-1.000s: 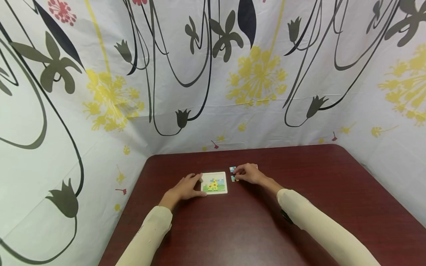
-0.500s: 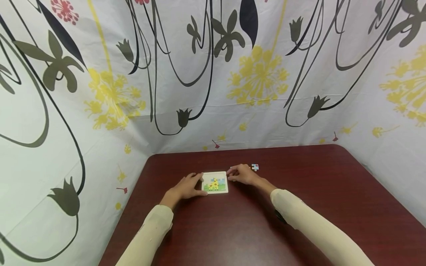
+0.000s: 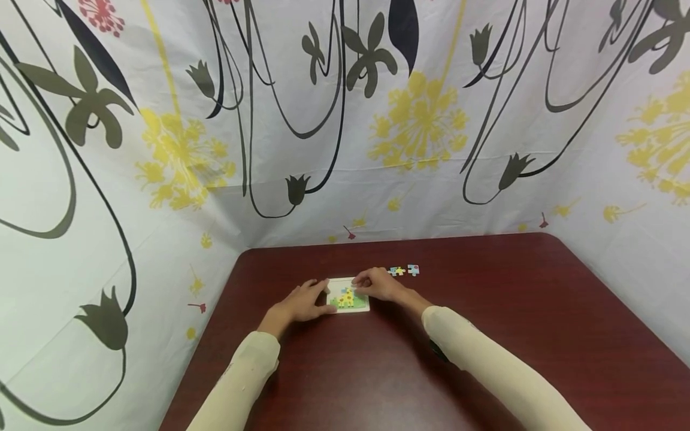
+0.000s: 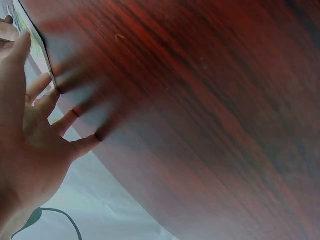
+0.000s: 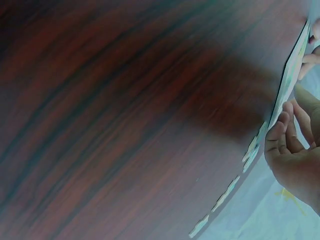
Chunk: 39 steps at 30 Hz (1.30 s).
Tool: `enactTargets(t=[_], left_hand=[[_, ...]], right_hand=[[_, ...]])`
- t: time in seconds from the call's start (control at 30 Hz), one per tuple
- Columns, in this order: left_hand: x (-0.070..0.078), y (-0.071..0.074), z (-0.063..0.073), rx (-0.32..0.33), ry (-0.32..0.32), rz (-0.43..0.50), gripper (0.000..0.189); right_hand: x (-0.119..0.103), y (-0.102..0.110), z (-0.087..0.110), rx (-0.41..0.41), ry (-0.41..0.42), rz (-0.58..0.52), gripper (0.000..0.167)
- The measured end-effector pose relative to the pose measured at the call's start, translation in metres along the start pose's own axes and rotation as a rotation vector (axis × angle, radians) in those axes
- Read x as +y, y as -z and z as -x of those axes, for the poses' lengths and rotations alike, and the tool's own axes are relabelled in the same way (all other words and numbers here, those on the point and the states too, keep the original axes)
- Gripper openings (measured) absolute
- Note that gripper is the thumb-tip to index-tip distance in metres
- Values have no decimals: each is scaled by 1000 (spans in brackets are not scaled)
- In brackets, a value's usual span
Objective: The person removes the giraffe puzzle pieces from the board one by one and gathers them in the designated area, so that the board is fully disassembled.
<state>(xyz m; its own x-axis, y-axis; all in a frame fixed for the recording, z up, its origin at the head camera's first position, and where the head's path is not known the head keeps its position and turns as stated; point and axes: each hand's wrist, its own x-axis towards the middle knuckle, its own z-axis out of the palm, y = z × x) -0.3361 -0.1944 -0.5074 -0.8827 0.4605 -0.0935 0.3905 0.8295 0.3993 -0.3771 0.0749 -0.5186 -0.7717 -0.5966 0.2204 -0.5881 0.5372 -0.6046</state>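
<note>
A small white-framed jigsaw puzzle (image 3: pixel 341 310) with a yellow giraffe picture lies on the table. My left hand (image 3: pixel 304 302) rests at its left side, thumb by the near corner and index finger by the far corner. In the left wrist view the other fingers (image 4: pixel 86 144) of that hand spread straight onto the tabletop. Over the puzzle's upper right part, my right hand (image 3: pixel 379 285) has thumb and fingers drawn together, pinching a puzzle piece that is mostly hidden. In the right wrist view its fingertips are close over the frame (image 5: pixel 289 82).
Loose puzzle pieces lie right of the puzzle, among them a yellow-and-blue piece (image 3: pixel 398 271) and a blue one with a red spot (image 3: pixel 413 270). The dark red wooden table (image 3: pixel 485 335) meets a white flower-patterned cloth (image 3: pixel 334 227) at the back.
My right hand has moved left from the loose pieces onto the right part of the puzzle, uncovering pieces behind it. The left hand has stayed at the frame.
</note>
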Motion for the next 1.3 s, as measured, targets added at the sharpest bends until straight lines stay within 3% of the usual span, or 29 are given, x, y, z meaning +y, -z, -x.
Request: enactTargets(t=[0.37, 0.6, 0.8, 1.03, 1.3], left_hand=[[2, 1, -2, -4, 24, -19, 69], [3, 2, -2, -9, 20, -22, 68], [2, 1, -3, -14, 16, -16, 68], [4, 2, -3, -18, 17, -30, 69], [5, 2, -3, -11, 21, -31, 72]], right_hand=[[-7, -7, -10, -93, -55, 7, 33], [-7, -6, -12, -100, -40, 30, 29], [-9, -8, -13, -93, -62, 65, 27], [-11, -10, -10, -48, -84, 21, 27], [-10, -10, -7, 8, 14, -62, 22]])
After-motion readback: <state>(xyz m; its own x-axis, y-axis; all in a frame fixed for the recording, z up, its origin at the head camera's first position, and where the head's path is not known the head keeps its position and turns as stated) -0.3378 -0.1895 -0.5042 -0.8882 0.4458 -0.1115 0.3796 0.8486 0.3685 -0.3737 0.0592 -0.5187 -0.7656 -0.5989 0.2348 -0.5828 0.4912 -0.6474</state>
